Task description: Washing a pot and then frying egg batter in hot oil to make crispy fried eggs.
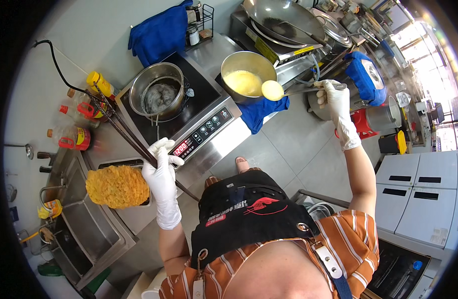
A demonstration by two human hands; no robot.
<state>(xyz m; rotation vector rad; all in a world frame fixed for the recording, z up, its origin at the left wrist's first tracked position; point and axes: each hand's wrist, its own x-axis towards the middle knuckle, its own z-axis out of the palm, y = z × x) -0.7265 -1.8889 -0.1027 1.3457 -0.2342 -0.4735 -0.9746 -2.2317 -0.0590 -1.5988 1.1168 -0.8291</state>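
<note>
My right hand [334, 100], in a white glove, grips the handle of a ladle [303, 91]. The ladle's bowl is full of yellow liquid [272, 90] and is level with the rim of a steel pot [247, 59], which holds more of it. In my gloved left hand [162, 166] is a pair of long dark chopsticks [128, 136], tips pointing up and left. Beside that hand a large golden, crumbly-looking fried mass [117, 187] covers most of a metal tray [122, 162]. A steel saucepan [156, 69] with bubbly liquid stands on a lit induction cooker [210, 99].
A wok [288, 18] sits on another burner at the back. Oil bottles [74, 138] line the wall on the left, above a steel sink [90, 213]. Blue cloths [264, 112] lie under the pot and hang by a rack [206, 17]. White cabinets [416, 198] stand at right.
</note>
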